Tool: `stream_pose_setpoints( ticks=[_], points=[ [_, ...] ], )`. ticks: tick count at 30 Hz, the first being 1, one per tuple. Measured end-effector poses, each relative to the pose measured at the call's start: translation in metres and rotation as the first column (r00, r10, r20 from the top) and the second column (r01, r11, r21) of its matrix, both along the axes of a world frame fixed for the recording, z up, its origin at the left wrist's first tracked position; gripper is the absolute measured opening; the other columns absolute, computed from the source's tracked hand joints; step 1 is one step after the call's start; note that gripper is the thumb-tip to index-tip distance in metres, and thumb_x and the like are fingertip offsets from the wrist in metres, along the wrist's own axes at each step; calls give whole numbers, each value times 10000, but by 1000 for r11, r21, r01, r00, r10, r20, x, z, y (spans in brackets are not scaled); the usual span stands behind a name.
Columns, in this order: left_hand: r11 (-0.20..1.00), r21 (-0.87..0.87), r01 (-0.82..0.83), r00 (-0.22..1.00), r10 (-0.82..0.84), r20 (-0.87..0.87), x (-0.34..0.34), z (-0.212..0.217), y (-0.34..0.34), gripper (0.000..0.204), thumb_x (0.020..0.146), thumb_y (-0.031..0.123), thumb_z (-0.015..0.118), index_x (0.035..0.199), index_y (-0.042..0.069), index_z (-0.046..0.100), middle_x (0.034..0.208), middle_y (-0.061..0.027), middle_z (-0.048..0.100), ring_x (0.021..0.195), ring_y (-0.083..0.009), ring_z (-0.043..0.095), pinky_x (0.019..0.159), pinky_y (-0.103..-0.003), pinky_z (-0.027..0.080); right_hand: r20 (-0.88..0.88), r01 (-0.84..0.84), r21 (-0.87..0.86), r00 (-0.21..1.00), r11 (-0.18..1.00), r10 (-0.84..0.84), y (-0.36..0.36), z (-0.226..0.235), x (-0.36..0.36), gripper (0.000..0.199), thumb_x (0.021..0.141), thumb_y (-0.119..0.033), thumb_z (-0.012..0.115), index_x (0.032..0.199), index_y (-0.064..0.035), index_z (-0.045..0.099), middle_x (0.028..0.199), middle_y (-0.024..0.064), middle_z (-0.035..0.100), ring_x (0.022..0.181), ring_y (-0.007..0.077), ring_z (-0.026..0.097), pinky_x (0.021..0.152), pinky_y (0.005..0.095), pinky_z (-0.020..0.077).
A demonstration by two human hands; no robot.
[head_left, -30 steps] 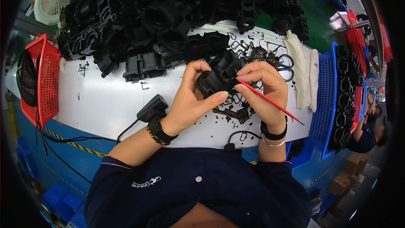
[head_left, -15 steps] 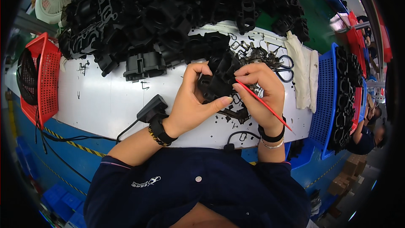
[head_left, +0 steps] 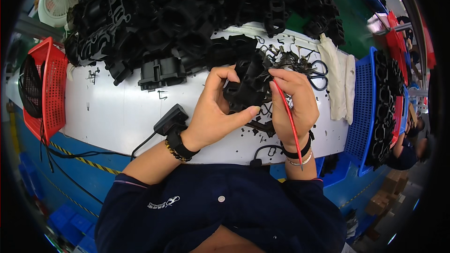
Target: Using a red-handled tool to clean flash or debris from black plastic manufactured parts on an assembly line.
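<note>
Over the white table I hold a black moulded plastic part (head_left: 247, 84). My left hand (head_left: 216, 107) is wrapped round its left side, thumb along the near edge and fingers at the back. In my right hand (head_left: 295, 100) is a slim red pen-like tool (head_left: 291, 119), pinched near its upper end, with its long thin end pointing down toward my wrist. The tool's upper tip is close beside the part's right side; I cannot tell whether it touches. Black scraps (head_left: 262, 124) lie under and around the part.
A big heap of black parts (head_left: 178, 18) covers the table's far side. Scissors (head_left: 319, 75) and pale cloth (head_left: 333, 82) lie right of my hands. A red basket (head_left: 54, 89) stands left, a blue basket (head_left: 362, 103) of black parts right. A black cabled box (head_left: 171, 119) sits by my left wrist.
My right hand has moved slightly right and away from the part. The red tool has swung from a slant to nearly upright. The part has turned a little in my left hand.
</note>
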State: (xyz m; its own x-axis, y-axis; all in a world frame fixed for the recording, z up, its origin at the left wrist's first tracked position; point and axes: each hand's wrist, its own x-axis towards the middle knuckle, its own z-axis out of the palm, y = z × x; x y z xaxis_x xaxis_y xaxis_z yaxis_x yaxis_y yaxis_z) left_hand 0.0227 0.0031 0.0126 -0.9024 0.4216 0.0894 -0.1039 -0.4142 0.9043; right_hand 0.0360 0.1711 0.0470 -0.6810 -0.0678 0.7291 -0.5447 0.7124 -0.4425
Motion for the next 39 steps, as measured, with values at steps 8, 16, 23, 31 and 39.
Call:
stream_pose_setpoints(
  ticks=[8,16,23,31,39],
  points=[
    [1000,0,-13,998,13,-66,2,-3,-1,566,742,-94,738,1143,90,382,1223,-70,371,1202,-146,424,981,-295,446,-1,178,-84,984,980,-179,7,-5,1,138,801,111,692,903,44,629,945,170,706,815,255,674,742,311,537],
    [996,-2,-89,996,89,-2,5,-8,-7,545,818,-14,666,1233,96,329,1245,-142,473,990,-160,599,825,-293,525,308,-114,-410,917,905,254,10,0,3,130,791,90,719,881,28,648,997,154,697,881,189,645,807,280,512],
    [993,114,28,981,-49,190,5,-1,-9,565,904,92,591,1381,49,291,1186,-171,552,880,-183,643,724,-318,584,212,-79,-580,947,811,244,20,1,5,151,813,54,722,955,27,677,1002,149,671,940,210,633,864,305,506],
    [997,47,-58,985,50,167,5,0,-7,558,922,134,603,1393,31,322,1075,-123,572,860,-165,641,686,-301,587,266,-143,0,954,990,138,10,11,4,211,719,-54,797,909,-65,703,646,24,468,603,197,405,599,309,337],
    [996,55,-70,972,56,228,3,2,-10,425,961,171,578,1332,32,423,989,-81,550,727,-92,563,585,-220,491,220,-135,-281,955,950,201,32,9,5,294,859,-289,708,903,1,690,593,-16,429,588,98,384,601,263,301]
  ],
)
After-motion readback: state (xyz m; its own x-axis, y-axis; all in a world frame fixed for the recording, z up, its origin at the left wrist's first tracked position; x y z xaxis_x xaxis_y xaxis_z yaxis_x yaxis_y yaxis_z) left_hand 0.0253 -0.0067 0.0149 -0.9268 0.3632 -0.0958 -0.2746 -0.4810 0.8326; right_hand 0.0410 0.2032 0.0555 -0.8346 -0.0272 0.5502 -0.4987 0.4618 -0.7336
